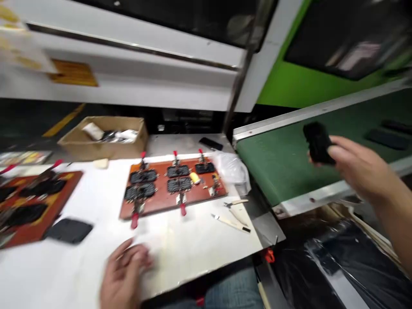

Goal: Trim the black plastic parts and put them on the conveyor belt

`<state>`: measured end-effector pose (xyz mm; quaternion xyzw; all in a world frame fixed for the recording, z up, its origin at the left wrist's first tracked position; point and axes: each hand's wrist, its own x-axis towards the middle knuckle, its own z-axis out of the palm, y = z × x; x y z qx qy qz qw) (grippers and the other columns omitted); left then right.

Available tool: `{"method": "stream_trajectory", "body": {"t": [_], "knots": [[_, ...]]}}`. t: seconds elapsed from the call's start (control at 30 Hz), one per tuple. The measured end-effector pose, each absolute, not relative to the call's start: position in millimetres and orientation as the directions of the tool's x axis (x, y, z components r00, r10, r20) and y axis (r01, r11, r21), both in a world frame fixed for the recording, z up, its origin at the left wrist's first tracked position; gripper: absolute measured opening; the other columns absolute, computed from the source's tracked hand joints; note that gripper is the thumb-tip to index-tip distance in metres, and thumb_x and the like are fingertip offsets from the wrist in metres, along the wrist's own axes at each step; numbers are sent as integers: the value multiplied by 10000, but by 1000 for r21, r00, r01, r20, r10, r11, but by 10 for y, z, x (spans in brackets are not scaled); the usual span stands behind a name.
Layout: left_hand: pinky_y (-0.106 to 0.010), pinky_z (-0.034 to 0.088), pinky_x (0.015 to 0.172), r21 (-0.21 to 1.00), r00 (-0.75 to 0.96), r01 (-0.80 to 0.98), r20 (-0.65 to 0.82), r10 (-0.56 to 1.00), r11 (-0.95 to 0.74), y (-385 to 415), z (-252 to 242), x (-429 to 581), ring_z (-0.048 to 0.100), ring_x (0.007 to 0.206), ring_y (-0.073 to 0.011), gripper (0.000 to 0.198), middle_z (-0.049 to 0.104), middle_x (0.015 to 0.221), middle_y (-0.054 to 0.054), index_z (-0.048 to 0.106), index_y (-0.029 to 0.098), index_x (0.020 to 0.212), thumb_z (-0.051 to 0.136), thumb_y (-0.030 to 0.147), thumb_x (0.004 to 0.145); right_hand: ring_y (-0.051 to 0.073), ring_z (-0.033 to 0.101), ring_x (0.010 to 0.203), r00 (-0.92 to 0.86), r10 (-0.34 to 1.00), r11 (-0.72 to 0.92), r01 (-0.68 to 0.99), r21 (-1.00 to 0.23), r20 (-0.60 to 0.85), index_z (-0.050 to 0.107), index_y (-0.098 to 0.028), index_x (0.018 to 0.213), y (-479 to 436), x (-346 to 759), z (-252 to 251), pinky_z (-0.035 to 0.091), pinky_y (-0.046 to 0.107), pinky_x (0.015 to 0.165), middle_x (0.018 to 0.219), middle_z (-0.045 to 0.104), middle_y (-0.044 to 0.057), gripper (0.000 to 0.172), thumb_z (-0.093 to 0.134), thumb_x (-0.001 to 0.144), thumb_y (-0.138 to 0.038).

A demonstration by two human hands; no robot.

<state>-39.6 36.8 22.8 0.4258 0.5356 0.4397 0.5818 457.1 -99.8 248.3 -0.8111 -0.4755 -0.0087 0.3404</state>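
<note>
Over the green conveyor belt (273, 167), my right hand (360, 165) grips a black, flat plastic part (318, 141) between thumb and fingers; blur hides its detail. My left hand (125, 274) hovers over the white tabletop (180, 244) near its front, fingers loosely curled and apart, with nothing seen in it. Beyond it lies a red-brown fixture board (167, 202) carrying several black ribbed parts (179, 184) under red-handled toggle clamps (183, 209). One position at its right end bears no black part. A yellow piece (195, 178) sits among them.
A second clamp board (61, 201) is at the left, with a black plate (69, 230) beside it. Cutters (236, 202) and a knife (230, 223) lie right of centre. A cardboard box (103, 148), plastic bag (230, 169) and black parts on the belt (386, 139) surround the area.
</note>
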Motion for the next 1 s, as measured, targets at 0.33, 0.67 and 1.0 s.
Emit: {"method": "stream_trajectory", "body": {"t": [0.33, 0.67, 1.0], "knots": [[-252, 517, 612, 783, 518, -152, -457, 723, 603, 190, 414, -4, 636, 666, -174, 436, 684, 786, -30, 595, 189, 902, 758, 593, 905, 272, 804, 845, -31, 1000, 12, 490, -872, -4, 572, -588, 1388, -734, 1837, 690, 723, 464, 710, 1057, 810, -87, 490, 581, 978, -320], [-201, 437, 571, 794, 575, -88, -452, 682, 601, 336, 287, -23, 548, 637, -132, 452, 628, 737, -15, 691, 144, 871, 834, 572, 850, 275, 627, 1099, -388, 917, 375, 753, -541, 95, 687, -271, 1206, -378, 1933, 844, 600, 473, 938, 1058, 725, 71, 226, 571, 1046, -162], [-362, 623, 757, 867, 514, -62, -397, 760, 495, 419, 35, -73, 740, 828, -239, 600, 736, 1169, -152, 617, 161, 1263, 589, 698, 996, 310, 645, 1084, 194, 863, -40, 947, -319, 466, 702, -268, 1020, 369, 2927, 1280, 513, 519, 989, 1085, 719, 88, 116, 590, 1039, -290]]}}
